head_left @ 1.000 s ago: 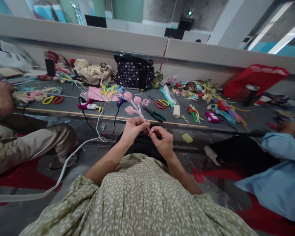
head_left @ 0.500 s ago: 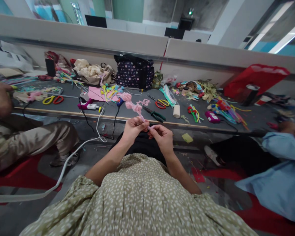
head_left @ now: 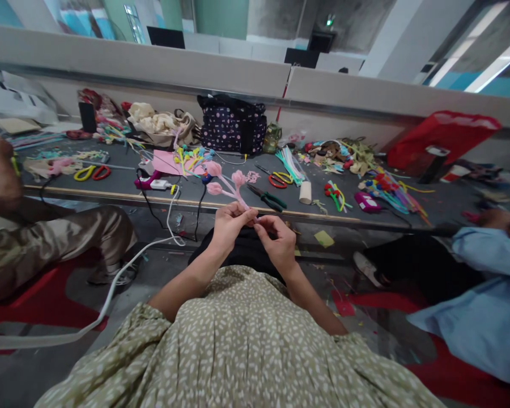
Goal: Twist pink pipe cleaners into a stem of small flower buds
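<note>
My left hand (head_left: 228,225) pinches the lower stems of a pink pipe-cleaner flower sprig (head_left: 226,182) with three fuzzy buds that point up and left over the table edge. My right hand (head_left: 278,239) grips the bottom end of the same stems, fingers curled, right beside the left hand. Both hands hover in front of my body, just short of the dark worktable (head_left: 221,195). Green-handled pliers (head_left: 267,198) lie on the table just past my hands.
Red-and-yellow scissors (head_left: 276,179), a roll of tape (head_left: 305,192), a pink glue gun (head_left: 147,181) with a white cable, a dotted bag (head_left: 233,123) and heaps of coloured pipe cleaners (head_left: 386,190) cover the table. One person sits at the left (head_left: 34,238), another in blue at the right (head_left: 484,294).
The sprig has turned between my fingers, so its buds spread apart again. My right hand shifted slightly left and down. The left person's hand rose a little.
</note>
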A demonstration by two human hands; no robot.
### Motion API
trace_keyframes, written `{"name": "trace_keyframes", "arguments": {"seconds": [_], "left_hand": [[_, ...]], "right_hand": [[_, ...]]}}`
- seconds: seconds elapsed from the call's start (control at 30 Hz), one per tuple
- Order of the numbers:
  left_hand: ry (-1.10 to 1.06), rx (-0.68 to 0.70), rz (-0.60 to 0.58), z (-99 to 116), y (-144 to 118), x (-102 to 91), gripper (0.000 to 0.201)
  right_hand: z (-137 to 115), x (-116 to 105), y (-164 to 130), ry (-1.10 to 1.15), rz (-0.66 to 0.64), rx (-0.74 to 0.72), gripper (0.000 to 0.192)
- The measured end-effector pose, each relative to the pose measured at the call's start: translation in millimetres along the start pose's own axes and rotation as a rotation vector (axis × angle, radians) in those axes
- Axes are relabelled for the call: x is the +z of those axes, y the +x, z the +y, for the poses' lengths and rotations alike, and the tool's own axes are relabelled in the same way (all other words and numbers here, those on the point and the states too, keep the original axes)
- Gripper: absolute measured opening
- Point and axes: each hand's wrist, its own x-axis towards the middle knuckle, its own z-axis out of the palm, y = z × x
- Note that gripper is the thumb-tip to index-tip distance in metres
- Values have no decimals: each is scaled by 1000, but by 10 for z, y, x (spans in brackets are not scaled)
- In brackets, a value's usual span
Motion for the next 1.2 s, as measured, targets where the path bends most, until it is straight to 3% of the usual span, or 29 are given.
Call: {"name": "trace_keyframes", "arguments": {"seconds": [0.13, 0.27, 0.47, 0.67, 0.87, 0.97, 1.07, 1.2], "left_hand": [[-25, -36, -43, 24, 3, -2, 28], [-43, -88, -101, 46, 3, -25, 31], [-25, -39, -85, 61, 7, -31, 26], [-41, -41, -67, 62, 0, -11, 25], [-115, -165, -115, 61, -6, 1, 28], [-139, -193, -136, 59, 0, 1, 28], [-136, -191, -147, 76, 1, 1, 30], [-127, -169, -162, 113, -5, 3, 33]], "right_hand": [[16, -4, 11, 82, 11, 65, 14], [26, -27, 60, 310, -22, 217, 19], [18, -56, 100, 497, -102, 315, 22], [-11, -30, 30, 386, -55, 213, 17], [43, -90, 8, -52, -2, -165, 7], [45, -115, 12, -115, -13, -238, 5], [39, -87, 14, 26, 37, -87, 7], [65, -35, 48, 427, -1, 224, 16]]}}
